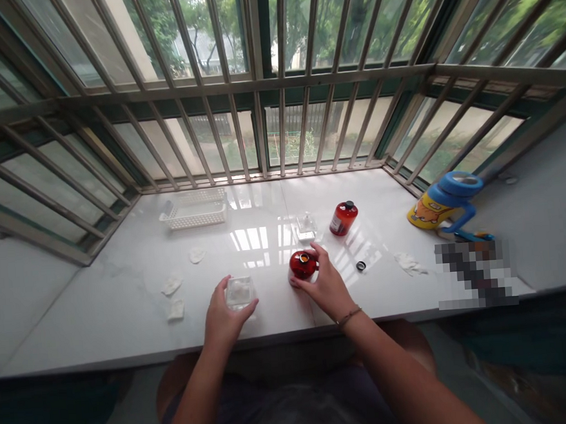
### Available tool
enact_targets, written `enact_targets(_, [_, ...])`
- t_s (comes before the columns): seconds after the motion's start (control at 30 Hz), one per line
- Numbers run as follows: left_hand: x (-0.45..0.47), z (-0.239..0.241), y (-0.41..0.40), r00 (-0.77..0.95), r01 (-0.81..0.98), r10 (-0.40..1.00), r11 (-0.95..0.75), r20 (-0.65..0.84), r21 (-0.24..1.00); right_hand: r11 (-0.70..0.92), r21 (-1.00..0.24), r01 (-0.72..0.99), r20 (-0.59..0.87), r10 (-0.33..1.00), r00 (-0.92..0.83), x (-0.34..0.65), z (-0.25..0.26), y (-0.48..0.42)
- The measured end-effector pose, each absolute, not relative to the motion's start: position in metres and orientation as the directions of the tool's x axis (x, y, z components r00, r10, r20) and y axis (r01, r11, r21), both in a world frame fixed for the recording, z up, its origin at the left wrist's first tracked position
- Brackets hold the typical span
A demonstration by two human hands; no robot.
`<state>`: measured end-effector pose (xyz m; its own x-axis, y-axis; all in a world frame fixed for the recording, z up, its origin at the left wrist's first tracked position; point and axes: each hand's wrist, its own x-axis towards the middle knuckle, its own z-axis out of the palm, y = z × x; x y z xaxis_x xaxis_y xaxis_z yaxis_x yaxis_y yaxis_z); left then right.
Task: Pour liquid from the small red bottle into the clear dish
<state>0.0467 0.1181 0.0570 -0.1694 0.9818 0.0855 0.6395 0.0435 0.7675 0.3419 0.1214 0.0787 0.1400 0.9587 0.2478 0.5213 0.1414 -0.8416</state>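
My left hand (226,309) grips a small clear square container (239,291) at the near part of the white counter, thumb on one side and fingers on the other. Something whitish shows inside it, too blurred to name. To the right, my right hand (325,280) is wrapped round a red bottle (302,267) that stands upright with its mouth uncovered. A dark round cap (361,266) lies on the counter right of that hand. Behind stands a second red bottle (344,219) with a black cap on it, beside another small clear container (306,226).
A white perforated basket (194,212) stands at the back left. Crumpled white pieces (172,285) lie on the left, and another white piece (410,264) on the right. A blue and yellow thermos (443,202) stands at the right, near a blurred-out patch. Metal window bars (255,85) edge the counter's back.
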Motion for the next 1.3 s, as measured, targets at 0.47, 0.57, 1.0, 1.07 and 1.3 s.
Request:
enact_targets(0.47, [0.089,0.084,0.061,-0.084,0.413,0.994,-0.035,0.076,0.910,0.474,-0.630,0.615,0.543,0.835,-0.087,0.291,0.109,0.128])
enact_targets(0.57, [0.099,0.082,0.057,-0.042,0.440,0.996,-0.049,0.075,0.897,0.535,-0.613,0.581,0.586,0.801,-0.120,0.296,0.122,0.095])
enact_targets(1.0, [0.134,0.050,0.065,0.063,0.488,0.998,-0.048,0.020,0.872,0.345,-0.755,0.557,0.344,0.932,-0.110,0.296,0.082,0.061])
enact_targets(1.07, [0.132,0.045,0.065,0.059,0.516,0.998,-0.053,0.027,0.855,0.331,-0.768,0.548,0.330,0.938,-0.105,0.296,0.079,0.062])
enact_targets(1.3, [0.130,0.035,0.069,0.063,0.559,0.995,-0.103,0.082,0.823,0.349,-0.793,0.499,0.297,0.937,-0.183,0.306,0.086,0.069])
